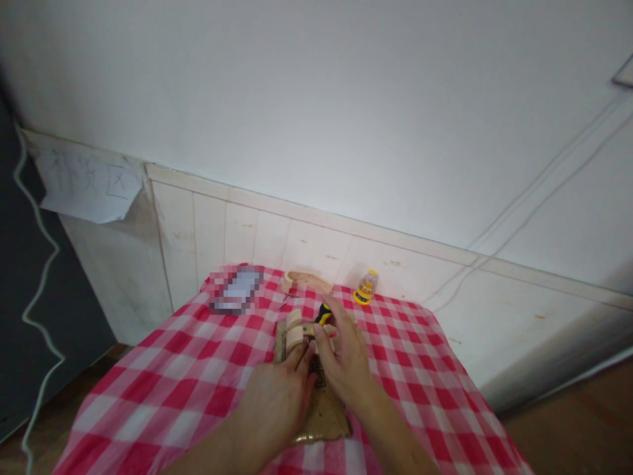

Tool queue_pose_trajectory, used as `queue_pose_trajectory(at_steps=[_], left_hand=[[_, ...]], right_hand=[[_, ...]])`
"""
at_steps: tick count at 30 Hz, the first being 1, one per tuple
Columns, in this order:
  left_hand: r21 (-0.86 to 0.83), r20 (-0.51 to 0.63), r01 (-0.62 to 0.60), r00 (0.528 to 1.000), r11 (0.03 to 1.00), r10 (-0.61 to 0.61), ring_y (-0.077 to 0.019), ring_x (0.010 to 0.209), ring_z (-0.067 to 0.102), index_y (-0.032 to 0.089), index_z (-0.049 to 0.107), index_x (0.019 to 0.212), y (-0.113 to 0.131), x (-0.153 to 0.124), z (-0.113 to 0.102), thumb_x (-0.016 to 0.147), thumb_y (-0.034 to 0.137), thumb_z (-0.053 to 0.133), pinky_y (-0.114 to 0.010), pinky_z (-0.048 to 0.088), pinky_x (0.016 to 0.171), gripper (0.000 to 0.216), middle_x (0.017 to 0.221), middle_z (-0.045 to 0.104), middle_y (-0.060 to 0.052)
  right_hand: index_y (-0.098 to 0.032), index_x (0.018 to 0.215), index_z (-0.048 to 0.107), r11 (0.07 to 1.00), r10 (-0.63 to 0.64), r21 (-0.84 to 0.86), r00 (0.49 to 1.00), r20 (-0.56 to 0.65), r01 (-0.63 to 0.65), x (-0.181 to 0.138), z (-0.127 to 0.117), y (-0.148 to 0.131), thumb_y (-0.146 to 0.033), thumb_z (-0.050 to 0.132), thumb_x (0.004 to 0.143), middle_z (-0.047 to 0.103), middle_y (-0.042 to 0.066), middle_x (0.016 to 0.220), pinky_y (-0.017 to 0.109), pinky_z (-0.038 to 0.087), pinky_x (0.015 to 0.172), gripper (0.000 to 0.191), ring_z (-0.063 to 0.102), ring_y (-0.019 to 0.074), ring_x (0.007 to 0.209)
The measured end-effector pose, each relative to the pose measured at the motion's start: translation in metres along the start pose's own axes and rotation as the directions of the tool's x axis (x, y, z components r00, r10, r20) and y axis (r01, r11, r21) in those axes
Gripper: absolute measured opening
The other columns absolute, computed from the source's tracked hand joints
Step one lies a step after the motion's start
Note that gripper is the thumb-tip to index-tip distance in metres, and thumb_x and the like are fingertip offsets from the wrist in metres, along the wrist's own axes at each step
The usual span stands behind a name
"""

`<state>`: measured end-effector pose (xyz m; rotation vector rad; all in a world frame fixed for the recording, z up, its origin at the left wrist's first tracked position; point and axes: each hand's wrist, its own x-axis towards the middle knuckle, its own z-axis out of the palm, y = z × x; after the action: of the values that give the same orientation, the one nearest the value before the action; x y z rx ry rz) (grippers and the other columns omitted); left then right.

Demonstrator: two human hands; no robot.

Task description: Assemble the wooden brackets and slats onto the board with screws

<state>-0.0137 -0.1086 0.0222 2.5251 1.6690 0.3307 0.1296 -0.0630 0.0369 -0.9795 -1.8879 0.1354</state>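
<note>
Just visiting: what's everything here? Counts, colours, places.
Wall: 1, white, behind.
Paper: 1, white, left.
Cable: 1, white, far left.
Wires: several, grey, right.
Checked cloth: 1, red/white, below.
Blurred flat object: 1, grey, cloth's left.
Curved wooden piece: 1, pale, far edge.
Metal bits: count unclear, grey, before it.
Container: 1, yellow/clear, far right.
Mat: 1, brown, cloth's middle.
Wooden parts: count unclear, pale, on mat.
Screwdriver: 1, black/yellow, above mat.
Left hand: 1, bare, at wooden parts.
Right hand: 1, bare, holding screwdriver.

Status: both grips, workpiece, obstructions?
Right grip: on black-and-yellow screwdriver. Left grip: at curved pale-wood piece. Left fingers crowd screwdriver tip; contact unclear.
</note>
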Motion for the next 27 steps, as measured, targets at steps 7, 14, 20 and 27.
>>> queue_pose_trajectory(at_steps=[7,14,20,27], left_hand=[[-0.019,0.009,-0.003,1.000,1.000,0.003,-0.0319,0.109,0.074,0.017,0.056,0.145,0.000,0.000,-0.002,0.103,0.022,0.038,-0.048,0.066,0.081,0.046,0.155,0.051,-0.015],[0.019,0.014,0.008,1.000,1.000,-0.008,-0.0309,0.095,0.077,0.018,0.050,0.149,0.000,0.000,-0.001,0.102,0.023,0.037,-0.048,0.067,0.072,0.049,0.155,0.050,-0.016],[0.021,0.001,0.012,1.000,1.000,-0.012,-0.0298,0.096,0.077,0.020,0.050,0.150,-0.001,-0.001,0.001,0.102,0.023,0.036,-0.044,0.067,0.071,0.050,0.156,0.049,-0.015],[-0.018,-0.015,0.015,1.000,1.000,-0.016,-0.0301,0.103,0.075,0.019,0.052,0.148,-0.003,0.000,0.005,0.102,0.024,0.039,-0.044,0.067,0.077,0.048,0.155,0.050,-0.016]], right_hand=[[-0.027,0.148,0.049,0.986,0.105,0.131,0.994,-0.015,-0.102,-0.006,0.007,0.010,-0.020,0.053,0.098,0.066,0.011,0.136,0.040,0.062,0.092,0.050,0.072,0.0232,0.110],[-0.027,0.144,0.054,0.984,0.128,0.131,0.992,-0.013,-0.125,-0.002,0.007,0.010,-0.022,0.058,0.096,0.069,0.010,0.132,0.042,0.061,0.095,0.048,0.073,0.0242,0.109],[-0.025,0.145,0.053,0.990,0.117,0.082,0.993,-0.030,-0.114,-0.002,0.006,0.007,-0.021,0.058,0.096,0.069,0.012,0.131,0.045,0.061,0.097,0.049,0.070,0.0266,0.116],[-0.028,0.143,0.056,0.996,0.043,0.078,0.999,-0.018,-0.041,-0.001,0.001,0.005,-0.020,0.058,0.097,0.071,0.009,0.129,0.040,0.060,0.097,0.047,0.072,0.0230,0.111]])
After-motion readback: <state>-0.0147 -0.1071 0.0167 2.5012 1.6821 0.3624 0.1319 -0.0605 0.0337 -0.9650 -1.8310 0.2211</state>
